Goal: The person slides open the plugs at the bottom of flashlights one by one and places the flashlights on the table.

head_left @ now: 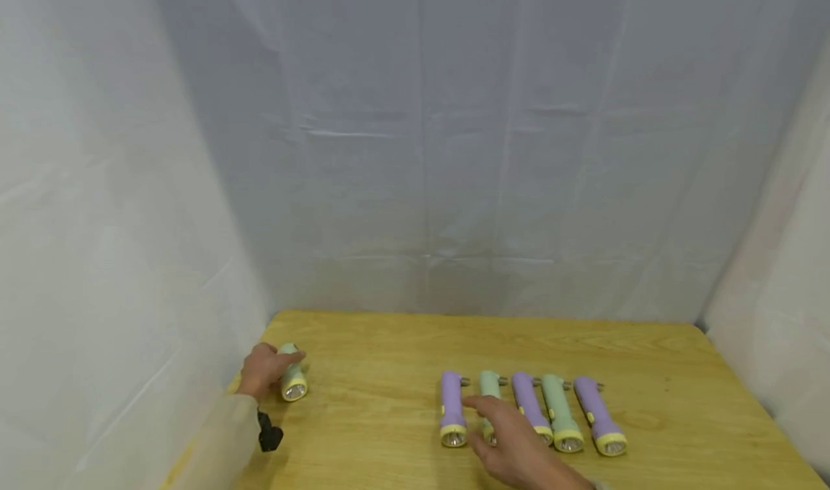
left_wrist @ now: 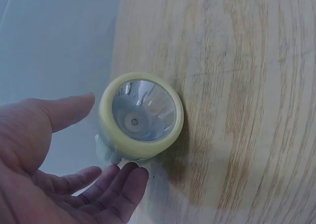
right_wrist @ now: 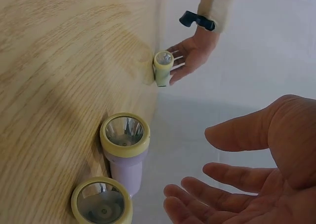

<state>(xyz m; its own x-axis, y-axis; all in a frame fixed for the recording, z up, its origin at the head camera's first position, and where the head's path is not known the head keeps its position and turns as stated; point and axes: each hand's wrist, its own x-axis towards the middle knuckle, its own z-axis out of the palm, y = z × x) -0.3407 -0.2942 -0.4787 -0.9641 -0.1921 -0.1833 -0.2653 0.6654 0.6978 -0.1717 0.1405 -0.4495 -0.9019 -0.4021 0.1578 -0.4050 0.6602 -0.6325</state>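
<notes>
At the table's left side, my left hand [head_left: 262, 369] is around a pale green flashlight [head_left: 295, 389] with a yellow rim. In the left wrist view its thumb and fingers are spread on either side of the flashlight's yellow head [left_wrist: 129, 146]; whether fingertips touch the body cannot be told. My right hand [head_left: 515, 443] hovers over a row of flashlights, fingers apart and holding nothing. It partly covers a green flashlight [head_left: 490, 383] and a purple flashlight [head_left: 527, 395]. Just left of its fingertips lies another purple flashlight [head_left: 452, 403], seen head-on in the right wrist view.
A green flashlight [head_left: 561, 412] and a purple flashlight [head_left: 598, 412] lie at the row's right end, lenses toward me. The wooden table [head_left: 376, 396] is bounded by a grey sheet [head_left: 454, 187] behind and white sheets at both sides. A black strap [head_left: 269, 432] is on the left wrist.
</notes>
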